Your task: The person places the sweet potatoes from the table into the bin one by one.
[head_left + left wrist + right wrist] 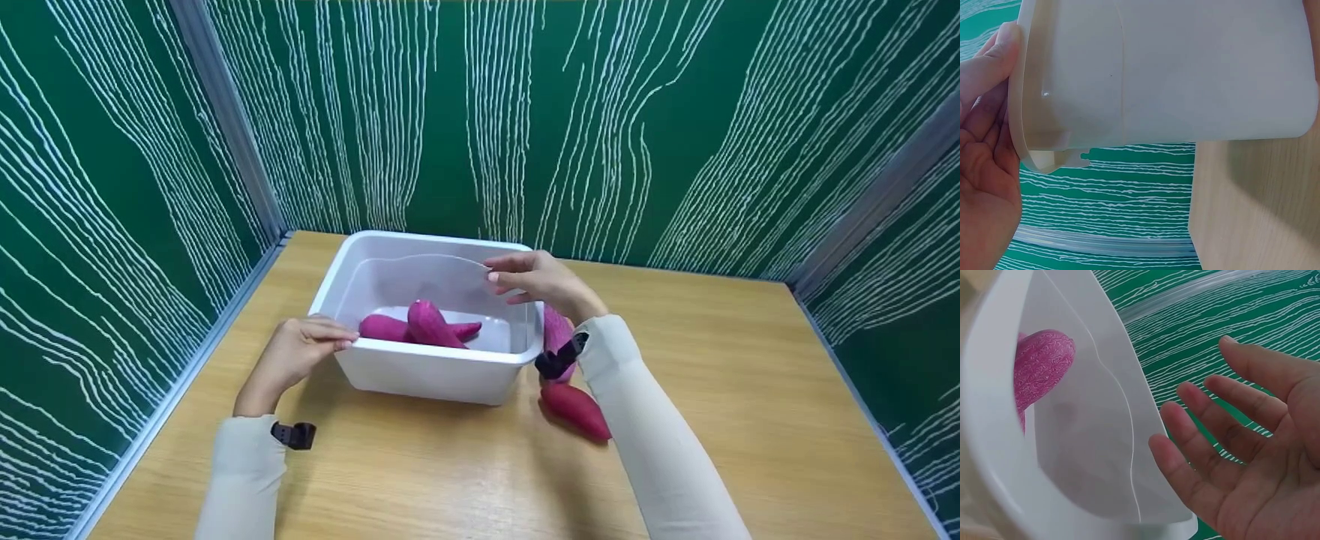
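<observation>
A white plastic bin [442, 375] stands on the table, and two purple-pink sweet potatoes lie crossed inside it: the upper one [431, 322] leans over the lower one [382, 328]. My left hand [300, 349] holds the bin's rim at the front left corner, thumb against the edge and fingers beneath the lip in the left wrist view. Over the right end of the bin is my right hand [551, 283], holding nothing, its fingers spread loosely in the right wrist view. Outside the bin, a purple-pink sweet potato [556, 330] lies partly hidden under my right wrist.
A redder sweet potato [574, 410] lies on the table near the bin's front right corner, partly covered by my right sleeve. Green panels [450, 135] with wavy white lines close off the back and both sides of the wooden table [420, 472].
</observation>
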